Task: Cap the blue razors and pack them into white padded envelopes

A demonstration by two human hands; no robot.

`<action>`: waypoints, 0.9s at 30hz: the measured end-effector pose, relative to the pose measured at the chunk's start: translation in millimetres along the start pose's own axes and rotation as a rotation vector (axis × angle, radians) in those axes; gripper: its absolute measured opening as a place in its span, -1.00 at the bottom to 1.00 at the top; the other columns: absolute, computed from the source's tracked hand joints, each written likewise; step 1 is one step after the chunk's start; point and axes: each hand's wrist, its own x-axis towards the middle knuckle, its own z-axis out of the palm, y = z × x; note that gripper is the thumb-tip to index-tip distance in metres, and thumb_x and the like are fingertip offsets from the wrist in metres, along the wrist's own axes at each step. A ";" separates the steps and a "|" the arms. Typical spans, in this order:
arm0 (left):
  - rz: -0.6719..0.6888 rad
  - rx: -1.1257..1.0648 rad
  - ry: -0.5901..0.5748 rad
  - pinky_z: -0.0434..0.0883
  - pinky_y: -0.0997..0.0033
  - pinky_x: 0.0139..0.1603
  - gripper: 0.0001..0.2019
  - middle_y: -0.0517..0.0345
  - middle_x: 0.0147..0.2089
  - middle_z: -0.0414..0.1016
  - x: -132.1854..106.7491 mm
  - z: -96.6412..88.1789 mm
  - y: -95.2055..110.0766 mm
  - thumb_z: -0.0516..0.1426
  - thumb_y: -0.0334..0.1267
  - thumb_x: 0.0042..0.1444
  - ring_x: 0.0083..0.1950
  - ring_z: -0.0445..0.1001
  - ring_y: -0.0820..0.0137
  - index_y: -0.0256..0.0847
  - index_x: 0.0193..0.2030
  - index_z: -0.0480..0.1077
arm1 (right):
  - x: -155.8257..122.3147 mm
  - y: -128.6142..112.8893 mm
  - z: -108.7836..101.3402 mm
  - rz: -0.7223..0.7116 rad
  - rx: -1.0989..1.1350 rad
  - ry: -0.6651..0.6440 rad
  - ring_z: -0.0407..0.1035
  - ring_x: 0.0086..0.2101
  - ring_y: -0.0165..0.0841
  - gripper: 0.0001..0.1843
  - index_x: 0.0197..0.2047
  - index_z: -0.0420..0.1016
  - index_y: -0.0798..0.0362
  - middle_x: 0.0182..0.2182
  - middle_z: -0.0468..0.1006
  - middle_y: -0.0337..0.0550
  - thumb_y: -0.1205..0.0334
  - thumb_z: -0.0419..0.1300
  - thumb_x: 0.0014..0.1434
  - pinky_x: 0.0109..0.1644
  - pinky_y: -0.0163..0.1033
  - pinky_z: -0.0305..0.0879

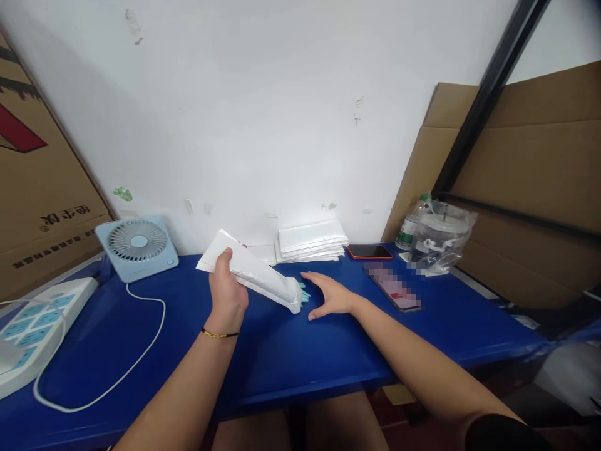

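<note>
My left hand [227, 286] is closed around a long white packet [253, 273], holding it tilted above the blue table [291, 357]. Light blue pieces [303, 293] stick out of the packet's lower right end. My right hand [328, 295] lies on the table just right of that end, fingers stretched out and spread, nothing in it. A thin gold bracelet circles my left wrist.
A stack of white packets [311, 241] lies against the wall. Two phones [369, 252] [394, 287], a clear plastic bag [439, 237] and a water bottle [409, 227] sit to the right. At left stand a small blue fan [138, 245], its white cable [141, 338] and a power strip [35, 319]. Cardboard boxes flank both sides.
</note>
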 end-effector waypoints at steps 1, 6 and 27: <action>0.003 -0.006 0.000 0.38 0.30 0.01 -0.74 0.06 -0.22 0.52 -0.9 3.5 4.0 0.16 -0.24 -0.04 -0.14 0.48 0.33 -0.28 -0.18 0.44 | 0.8 -2.9 0.7 0.010 -0.005 0.004 -0.13 0.25 -0.02 0.21 0.33 -0.11 -0.01 0.28 0.02 0.03 -0.25 0.32 -0.29 0.26 0.08 -0.13; 0.048 -0.009 -0.069 0.40 0.32 -0.04 -0.77 0.09 -0.27 0.51 -6.0 18.2 20.5 0.16 -0.23 -0.05 -0.18 0.47 0.34 -0.28 -0.24 0.44 | 18.2 -24.6 12.6 -0.017 -0.049 0.088 -0.09 0.23 0.01 0.18 0.31 -0.02 -0.03 0.24 0.12 0.01 -0.27 0.32 -0.32 0.25 0.11 -0.21; 0.161 -0.008 0.009 0.37 0.32 0.11 -0.84 0.15 -0.14 0.52 24.4 22.7 46.9 0.06 -0.35 0.00 0.04 0.42 0.35 -0.24 -0.25 0.37 | 36.1 -21.0 18.7 0.213 -0.259 0.140 0.39 -0.29 -0.29 -0.76 -0.13 0.34 -0.01 -0.29 0.52 -0.18 0.20 0.12 0.08 -0.38 -0.33 0.04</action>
